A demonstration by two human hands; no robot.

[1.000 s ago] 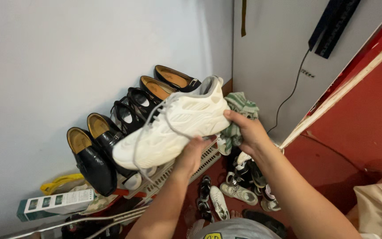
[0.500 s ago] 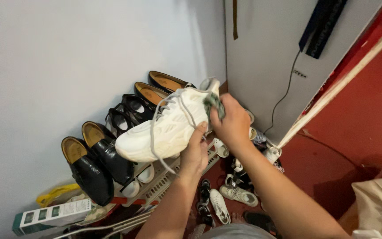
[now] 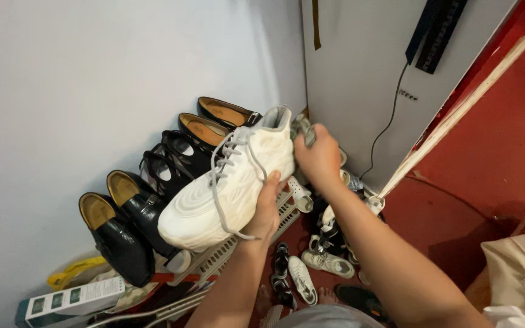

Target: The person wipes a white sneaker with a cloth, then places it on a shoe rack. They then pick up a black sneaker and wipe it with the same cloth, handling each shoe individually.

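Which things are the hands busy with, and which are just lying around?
Busy with: left hand holds the white sneaker; right hand presses a cloth on its heel.

Lying around: black shoes on the rack, small shoes on the floor, box.

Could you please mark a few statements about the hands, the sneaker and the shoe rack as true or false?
1. The left hand holds the cream sneaker from underneath. True.
2. The right hand is empty. False: it grips a bunched green cloth against the sneaker's heel.
3. The sneaker's laces are grey and hang loose. True.
4. The black dress shoes lie scattered on the floor. False: they stand in a row on the rack along the wall.
5. Small shoes lie on the red floor below the arms. True.
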